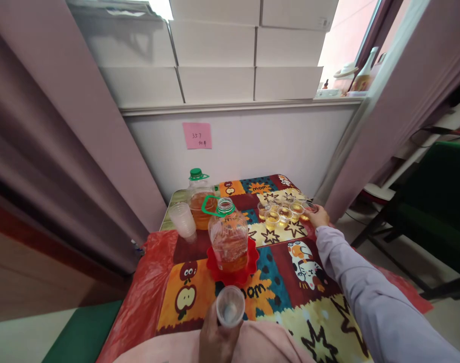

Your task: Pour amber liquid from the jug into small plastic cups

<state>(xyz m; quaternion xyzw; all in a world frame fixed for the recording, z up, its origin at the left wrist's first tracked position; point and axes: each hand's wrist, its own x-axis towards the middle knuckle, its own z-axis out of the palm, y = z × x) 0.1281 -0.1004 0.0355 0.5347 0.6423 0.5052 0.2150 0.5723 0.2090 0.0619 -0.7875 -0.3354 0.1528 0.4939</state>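
My left hand point(214, 338) is closed around a clear plastic cup point(230, 307) close to my body, its open mouth facing up. My right hand point(319, 217), at the end of a pale lilac sleeve, reaches far right with its fingers on another clear plastic cup point(309, 207). That cup stands at the edge of a group of several plastic cups point(284, 215) with pale yellow liquid in them. Between my hands, an uncapped clear jug point(230, 237) with a green handle stands in a red scalloped dish point(253, 262), some amber liquid at its bottom.
Behind the jug stands a second jug point(199, 201) with a green cap and amber liquid. A leaning stack of plastic cups point(182, 219) is at the left. A colourful patterned cloth point(278, 292) covers the table, with red plastic sheeting point(139, 287) at its side. A green chair point(434, 201) stands right.
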